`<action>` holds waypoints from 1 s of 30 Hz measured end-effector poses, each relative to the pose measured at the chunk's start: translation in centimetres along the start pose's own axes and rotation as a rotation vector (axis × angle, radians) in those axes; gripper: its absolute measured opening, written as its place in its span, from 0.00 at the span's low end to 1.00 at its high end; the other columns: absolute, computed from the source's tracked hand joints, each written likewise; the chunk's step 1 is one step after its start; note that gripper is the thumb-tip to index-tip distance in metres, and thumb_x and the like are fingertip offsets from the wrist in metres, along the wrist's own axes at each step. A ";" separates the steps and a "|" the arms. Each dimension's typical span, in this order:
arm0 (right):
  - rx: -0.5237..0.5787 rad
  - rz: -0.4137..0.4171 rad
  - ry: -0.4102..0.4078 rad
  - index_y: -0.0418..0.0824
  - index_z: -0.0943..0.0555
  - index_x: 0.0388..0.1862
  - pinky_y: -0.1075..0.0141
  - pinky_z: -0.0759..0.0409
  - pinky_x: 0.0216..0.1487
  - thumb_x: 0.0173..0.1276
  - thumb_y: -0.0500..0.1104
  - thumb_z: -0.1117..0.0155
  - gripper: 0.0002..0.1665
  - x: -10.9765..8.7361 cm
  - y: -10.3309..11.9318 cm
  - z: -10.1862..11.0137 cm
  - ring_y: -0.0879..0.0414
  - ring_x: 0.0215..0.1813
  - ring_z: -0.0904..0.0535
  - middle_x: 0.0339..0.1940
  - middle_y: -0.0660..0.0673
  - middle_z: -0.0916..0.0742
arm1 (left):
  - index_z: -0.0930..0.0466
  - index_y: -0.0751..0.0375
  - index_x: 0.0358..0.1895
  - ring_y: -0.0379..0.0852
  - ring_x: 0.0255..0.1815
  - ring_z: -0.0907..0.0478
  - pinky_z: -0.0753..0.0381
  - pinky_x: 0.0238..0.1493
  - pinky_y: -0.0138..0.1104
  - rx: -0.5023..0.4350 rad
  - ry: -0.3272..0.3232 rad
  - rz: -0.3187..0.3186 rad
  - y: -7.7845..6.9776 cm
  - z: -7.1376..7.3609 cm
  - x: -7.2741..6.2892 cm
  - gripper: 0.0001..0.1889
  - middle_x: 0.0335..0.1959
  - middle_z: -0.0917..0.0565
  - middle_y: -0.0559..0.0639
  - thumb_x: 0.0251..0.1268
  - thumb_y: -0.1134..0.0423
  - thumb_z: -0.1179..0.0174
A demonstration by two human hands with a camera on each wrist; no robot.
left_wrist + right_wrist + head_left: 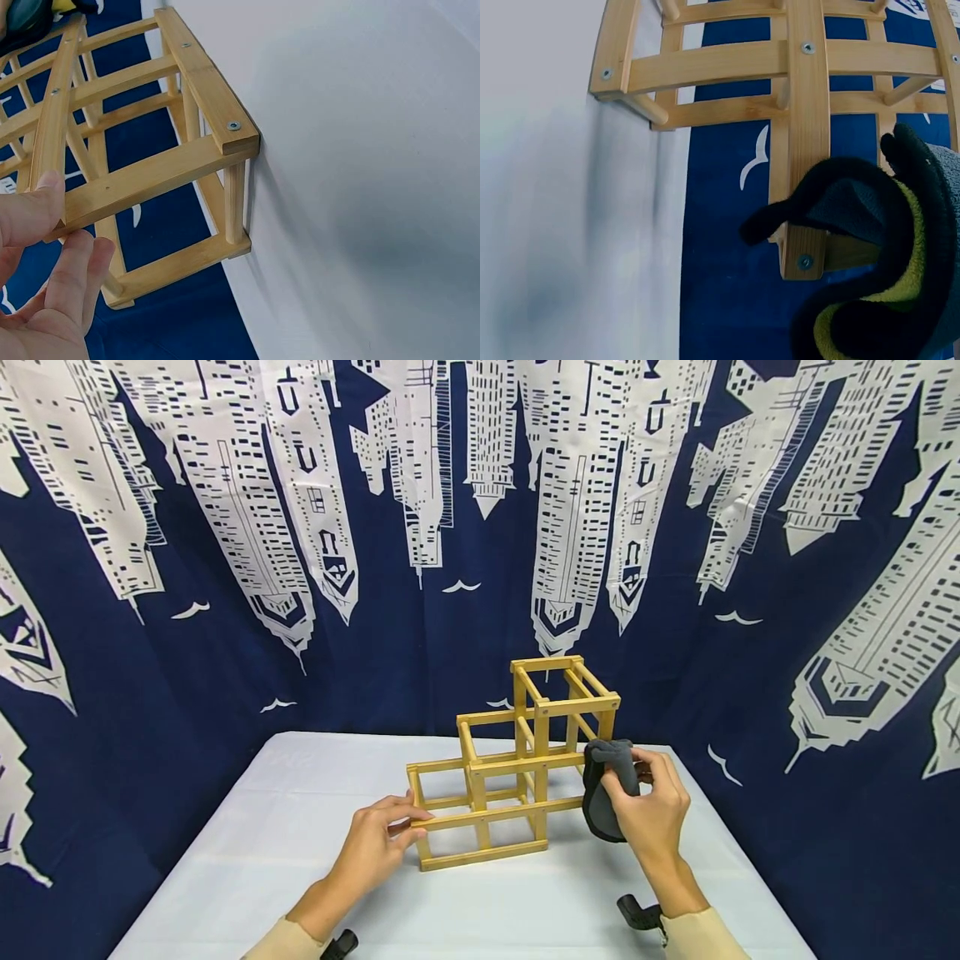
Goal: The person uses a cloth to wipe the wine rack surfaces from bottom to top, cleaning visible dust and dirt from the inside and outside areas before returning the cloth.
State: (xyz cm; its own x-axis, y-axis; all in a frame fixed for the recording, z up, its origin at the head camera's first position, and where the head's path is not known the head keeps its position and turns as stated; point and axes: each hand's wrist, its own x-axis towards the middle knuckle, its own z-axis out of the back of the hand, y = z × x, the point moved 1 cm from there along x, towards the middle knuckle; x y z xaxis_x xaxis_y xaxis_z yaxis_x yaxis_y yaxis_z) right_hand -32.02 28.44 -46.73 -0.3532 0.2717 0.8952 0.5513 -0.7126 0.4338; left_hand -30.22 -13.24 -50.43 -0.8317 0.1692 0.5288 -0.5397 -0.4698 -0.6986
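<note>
the wooden rack [510, 765] stands on the white table [285, 810], and from far away i can see its long way goes left to right. its low step is at the left and its tall part is at the right. my left hand [375, 839] is at the rack's low left end, where the thumb and fingers pinch the end of a front bar. my right hand [656, 806] is by the rack's right end, lower than its top, and the thumb and fingers there pinch the grey cloth [607, 818]. the cloth has black edges and a bit of yellow. it hangs in front of the rack's right bar ends, long side up and down, and the wood is just left of those fingers. i cannot tell how hard it rubs the wood, if at all. the right hand is nearer the tall part.
</note>
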 end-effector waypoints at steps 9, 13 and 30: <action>0.075 0.104 -0.033 0.28 0.08 0.51 0.82 0.22 0.50 0.54 0.28 0.14 0.23 -0.7 2.1 -0.9 0.63 0.41 0.18 0.44 0.33 0.07 | 0.01 0.56 0.46 0.71 0.70 0.09 0.03 0.54 0.33 -0.016 0.023 0.013 0.3 -0.2 -0.3 0.15 0.57 0.05 0.65 0.61 0.79 0.17; 0.128 0.190 0.022 0.28 0.08 0.52 0.78 0.18 0.47 0.55 0.29 0.14 0.24 -0.6 4.0 -1.7 0.51 0.38 0.16 0.46 0.33 0.06 | 0.01 0.55 0.46 0.70 0.70 0.09 0.03 0.54 0.33 -0.006 0.011 0.014 0.2 -0.1 -0.3 0.15 0.57 0.04 0.64 0.61 0.79 0.17; 0.151 0.139 0.001 0.32 0.07 0.51 0.79 0.20 0.42 0.57 0.28 0.15 0.21 0.6 7.2 -4.9 0.49 0.35 0.14 0.43 0.36 0.07 | 0.01 0.56 0.45 0.69 0.72 0.10 0.03 0.57 0.35 0.030 0.036 -0.012 0.0 0.1 0.1 0.14 0.53 0.05 0.58 0.62 0.78 0.17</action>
State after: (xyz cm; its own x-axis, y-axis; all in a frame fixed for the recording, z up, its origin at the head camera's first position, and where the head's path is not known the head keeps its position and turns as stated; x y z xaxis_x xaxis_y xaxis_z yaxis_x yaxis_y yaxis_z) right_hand -32.02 20.32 -43.58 -0.2663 0.1770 0.9475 0.7018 -0.6383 0.3165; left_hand -30.33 -13.28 -50.33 -0.8298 0.2055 0.5188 -0.5457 -0.4929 -0.6776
